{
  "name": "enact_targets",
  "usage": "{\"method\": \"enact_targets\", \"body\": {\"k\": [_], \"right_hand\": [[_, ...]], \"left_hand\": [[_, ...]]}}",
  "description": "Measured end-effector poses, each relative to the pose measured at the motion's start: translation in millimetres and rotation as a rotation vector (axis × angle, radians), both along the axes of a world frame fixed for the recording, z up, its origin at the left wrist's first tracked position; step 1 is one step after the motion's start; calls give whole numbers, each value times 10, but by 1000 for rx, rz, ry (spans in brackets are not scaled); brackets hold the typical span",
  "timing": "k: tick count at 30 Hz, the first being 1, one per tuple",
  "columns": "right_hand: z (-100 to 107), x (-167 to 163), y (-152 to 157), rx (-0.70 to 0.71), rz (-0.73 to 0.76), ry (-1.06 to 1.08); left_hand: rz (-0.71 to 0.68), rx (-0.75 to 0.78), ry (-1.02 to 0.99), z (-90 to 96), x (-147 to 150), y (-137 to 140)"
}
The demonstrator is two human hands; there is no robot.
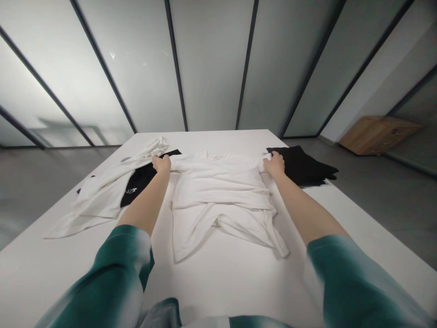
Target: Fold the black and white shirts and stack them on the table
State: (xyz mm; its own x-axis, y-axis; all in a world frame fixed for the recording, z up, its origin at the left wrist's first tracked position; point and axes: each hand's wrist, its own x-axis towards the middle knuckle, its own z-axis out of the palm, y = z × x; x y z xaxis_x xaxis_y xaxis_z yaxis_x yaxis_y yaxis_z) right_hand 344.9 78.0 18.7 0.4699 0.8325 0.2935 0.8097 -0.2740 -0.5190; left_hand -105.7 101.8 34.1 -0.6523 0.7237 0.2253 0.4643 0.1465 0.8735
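Observation:
A white T-shirt lies spread on the table between my arms, its collar toward the far side. Its hem, nearest me, is rumpled and partly folded up in the middle. My left hand is closed on the end of the left sleeve. On the other side my right hand pinches the right sleeve's end. Close to my left hand are a black garment with a small white print and a loose white garment lying partly over it. Just beyond my right hand sits a stack of folded black clothes.
The white table runs away from me toward a frosted glass partition with dark frames. A wooden cabinet stands on the grey floor at the right.

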Motion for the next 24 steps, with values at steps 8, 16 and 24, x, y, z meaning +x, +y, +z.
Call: {"method": "enact_targets", "body": {"k": [8,16,24], "right_hand": [[-180,-748,-342,-272,477,-388],[-356,-845,-305,-484,483,-430],[-316,-809,18,-484,466,-424]], "left_hand": [[-589,-482,795,-210,767,-371],[-655,-643,937,-414,912,-362],[-657,-638,938,-430,865,-14]]}}
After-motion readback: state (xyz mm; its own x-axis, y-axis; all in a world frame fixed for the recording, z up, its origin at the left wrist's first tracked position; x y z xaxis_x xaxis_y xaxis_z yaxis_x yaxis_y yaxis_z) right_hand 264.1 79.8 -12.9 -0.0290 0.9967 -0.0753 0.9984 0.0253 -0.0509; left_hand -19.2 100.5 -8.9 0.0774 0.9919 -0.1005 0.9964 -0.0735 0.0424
